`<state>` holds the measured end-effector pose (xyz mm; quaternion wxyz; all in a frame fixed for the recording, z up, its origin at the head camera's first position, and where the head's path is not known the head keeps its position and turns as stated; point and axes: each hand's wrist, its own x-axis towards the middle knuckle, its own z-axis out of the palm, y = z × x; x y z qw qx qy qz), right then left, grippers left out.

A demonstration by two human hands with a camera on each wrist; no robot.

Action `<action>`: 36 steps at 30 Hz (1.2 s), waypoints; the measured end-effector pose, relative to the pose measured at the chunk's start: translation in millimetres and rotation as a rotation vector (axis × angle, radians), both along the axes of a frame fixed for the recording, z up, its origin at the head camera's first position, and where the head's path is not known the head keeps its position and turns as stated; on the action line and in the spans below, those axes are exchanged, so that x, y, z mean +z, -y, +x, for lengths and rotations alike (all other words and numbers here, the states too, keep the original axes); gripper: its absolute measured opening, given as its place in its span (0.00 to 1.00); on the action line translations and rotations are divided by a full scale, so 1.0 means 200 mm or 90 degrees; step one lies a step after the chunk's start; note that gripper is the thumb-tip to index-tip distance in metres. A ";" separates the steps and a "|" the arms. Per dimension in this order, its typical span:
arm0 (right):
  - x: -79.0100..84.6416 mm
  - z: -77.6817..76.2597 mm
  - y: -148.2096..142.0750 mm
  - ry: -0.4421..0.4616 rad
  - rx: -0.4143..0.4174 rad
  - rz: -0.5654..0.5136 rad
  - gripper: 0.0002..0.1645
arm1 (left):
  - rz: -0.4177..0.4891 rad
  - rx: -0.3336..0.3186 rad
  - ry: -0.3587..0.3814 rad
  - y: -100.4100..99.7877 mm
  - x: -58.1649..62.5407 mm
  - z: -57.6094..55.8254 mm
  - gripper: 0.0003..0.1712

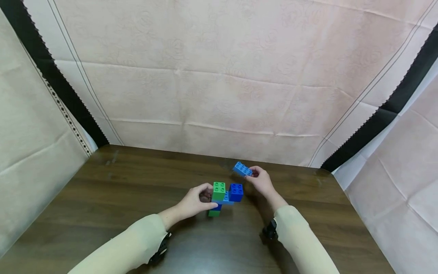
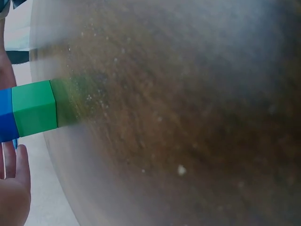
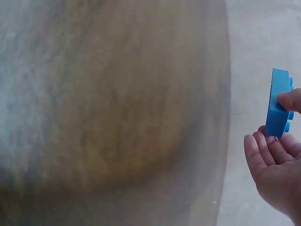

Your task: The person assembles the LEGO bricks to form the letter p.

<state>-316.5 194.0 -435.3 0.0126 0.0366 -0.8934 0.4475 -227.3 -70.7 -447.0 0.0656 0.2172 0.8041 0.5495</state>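
My left hand grips a small stack of toy building bricks from its left side, thumb in front. At its top are a green brick and, to the right, a dark blue brick, both on a longer light blue brick. Beneath come another dark blue brick and a bottom green brick. Beyond the stack and to its right, my right hand pinches a separate light blue brick by one end, studs showing. In the right wrist view this brick is between thumb and fingers.
The brown wood-grain table spreads under both hands, its far edge just past the light blue brick. Pale patterned cloth hangs behind it, with more cloth at both sides. Dark bands are worn at both wrists.
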 end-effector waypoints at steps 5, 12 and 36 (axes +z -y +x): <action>0.08 0.05 -0.03 -0.053 0.027 -0.056 0.22 | -0.001 0.000 0.003 0.00 0.01 0.01 0.19; 0.15 0.09 -0.04 -0.030 0.044 -0.049 0.22 | -0.003 0.000 0.007 0.01 0.02 0.01 0.20; 0.40 0.26 0.04 -0.018 0.178 -0.032 0.24 | 0.013 -0.004 0.005 0.01 0.04 -0.01 0.18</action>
